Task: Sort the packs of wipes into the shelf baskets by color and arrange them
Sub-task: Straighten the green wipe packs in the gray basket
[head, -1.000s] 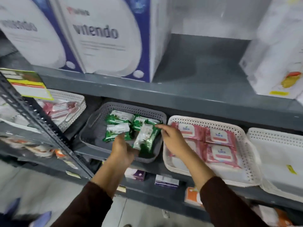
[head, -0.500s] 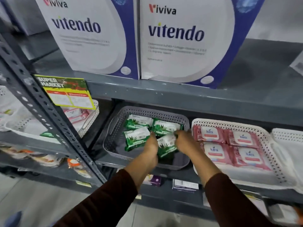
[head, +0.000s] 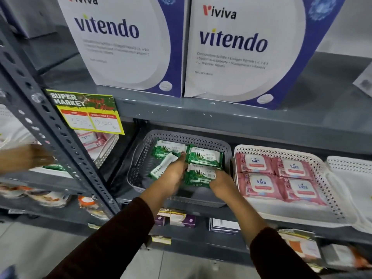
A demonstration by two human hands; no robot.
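A grey perforated basket (head: 141,158) on the middle shelf holds several green wipe packs. My left hand (head: 173,174) grips a tilted green pack (head: 163,168) at the basket's front left. My right hand (head: 220,181) holds the front right green pack (head: 198,175) at its near edge. Two more green packs (head: 205,156) lie flat along the back of the basket. To the right, a white basket (head: 302,214) carries several pink packs (head: 259,184) laid in two rows.
Two large white-and-blue boxes (head: 231,49) stand on the shelf above. A slanted grey upright (head: 52,135) with a yellow price card (head: 88,115) crosses the left. Another person's hand (head: 26,156) reaches in at far left. A white basket (head: 350,178) sits at far right.
The view has moved closer to the shelf. My left hand has shifted onto the tilted left pack, and my right hand has slid to the near edge of the front right pack. A hand appeared at left.
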